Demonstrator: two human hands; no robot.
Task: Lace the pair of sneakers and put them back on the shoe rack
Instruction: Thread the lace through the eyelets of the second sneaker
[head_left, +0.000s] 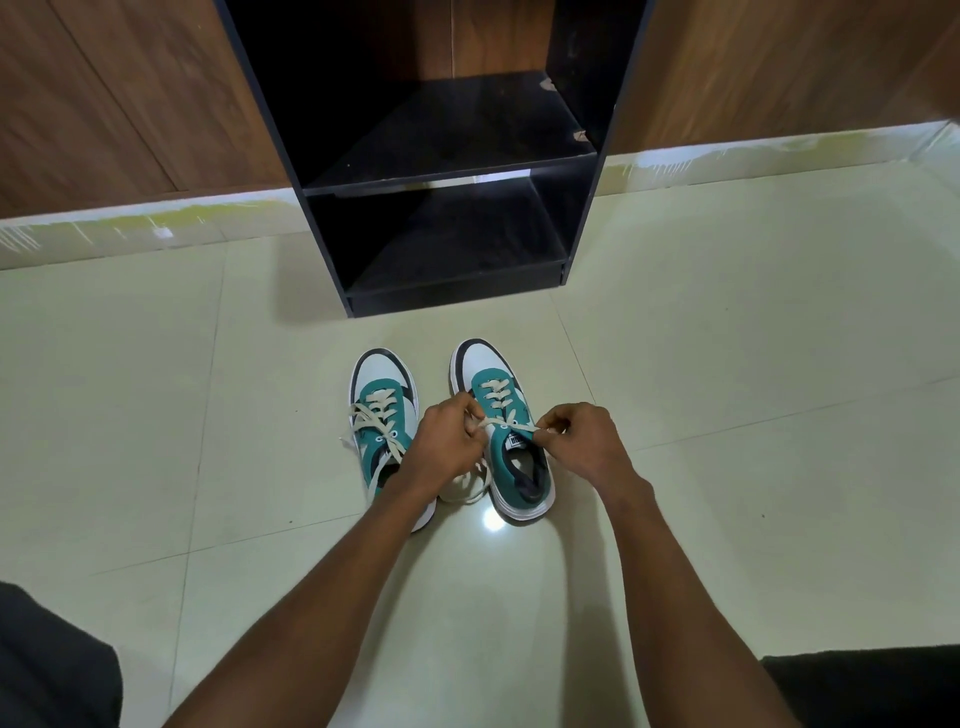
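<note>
Two teal, white and black sneakers stand side by side on the floor, toes pointing at the rack. The right sneaker (498, 415) has a cream lace (493, 397) threaded up its eyelets. My left hand (449, 441) pinches one end of that lace at the shoe's left side. My right hand (579, 441) pinches the other end at the right side, and the lace is stretched between them across the tongue. The left sneaker (382, 415) is partly laced, its loose lace (363, 415) spilling over its left side; my left forearm hides its heel.
A black shoe rack (447, 176) with two bare shelves stands just beyond the sneakers, against a wood-panelled wall (104, 104). Glossy pale floor tiles (727, 364) spread to both sides. Dark fabric on my knees shows at the bottom corners (47, 670).
</note>
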